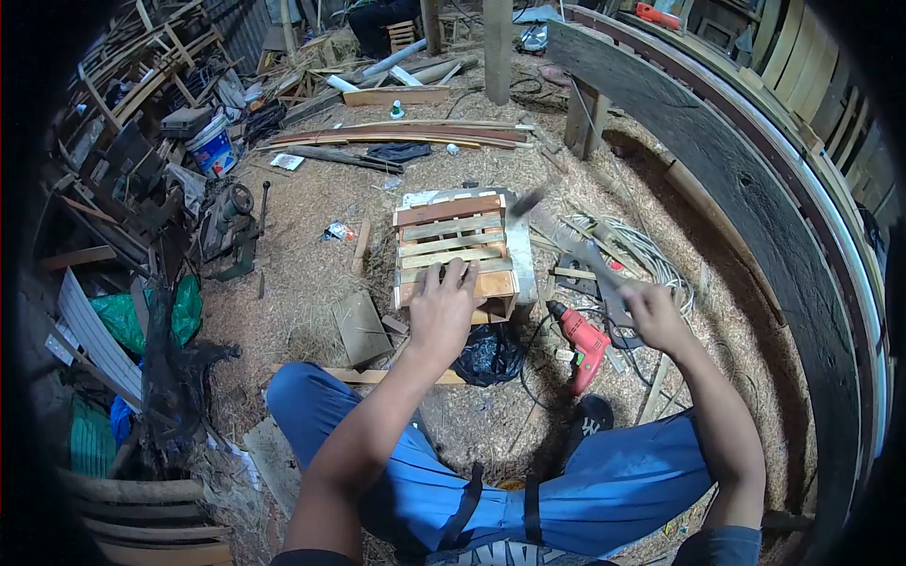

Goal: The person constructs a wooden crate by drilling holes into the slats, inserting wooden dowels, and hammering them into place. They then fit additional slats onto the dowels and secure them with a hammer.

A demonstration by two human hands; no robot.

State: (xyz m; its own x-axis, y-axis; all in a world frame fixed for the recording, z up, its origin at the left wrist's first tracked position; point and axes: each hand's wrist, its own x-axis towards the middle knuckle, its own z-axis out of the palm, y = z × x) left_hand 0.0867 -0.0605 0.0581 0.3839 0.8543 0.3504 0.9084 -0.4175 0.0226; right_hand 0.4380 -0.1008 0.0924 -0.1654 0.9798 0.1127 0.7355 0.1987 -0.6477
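"NY" on dark shoe (590, 420), cut-off "AR" on shirt (510, 555), illegible label (217, 158) on bucket (205, 137)

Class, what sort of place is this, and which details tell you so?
Probably a woodworking shop: wood shavings cover the floor, a red power drill lies there, and long wooden strips are piled beyond the slatted crate.

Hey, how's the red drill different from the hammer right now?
The red drill lies on the littered ground; the hammer is held up in the right hand. The drill shows sharply, while the hammer's dark head is blurred. Both are tools.
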